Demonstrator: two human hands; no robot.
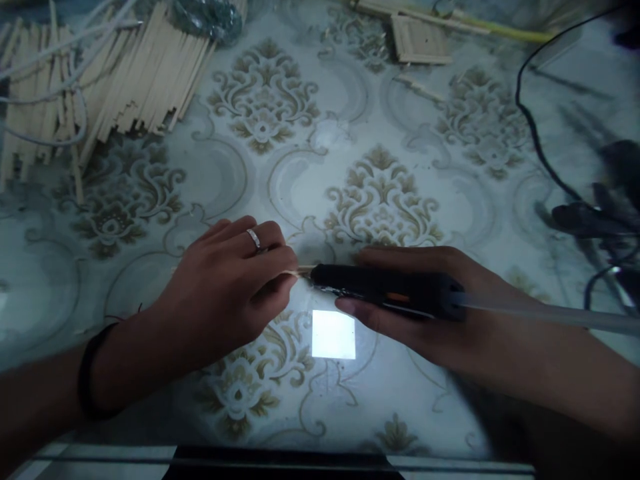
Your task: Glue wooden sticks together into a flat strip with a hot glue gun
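My left hand [227, 293], a ring on one finger and a dark band at the wrist, rests on the patterned table with its fingers closed on a thin wooden stick [303, 269]; only the stick's tip shows past the fingertips. My right hand [425, 307] grips a black glue gun [385, 291] lying sideways, a pale glue rod [550, 313] sticking out of its back to the right. The gun's nozzle meets the stick's tip just right of my left fingers.
A heap of wooden sticks [135, 73] with white cord lies far left. A small wooden panel [420, 40] and strips lie at the far middle. Black cables [545, 160] and dark tools crowd the right edge. A bright reflection [333, 334] shines on the glass top.
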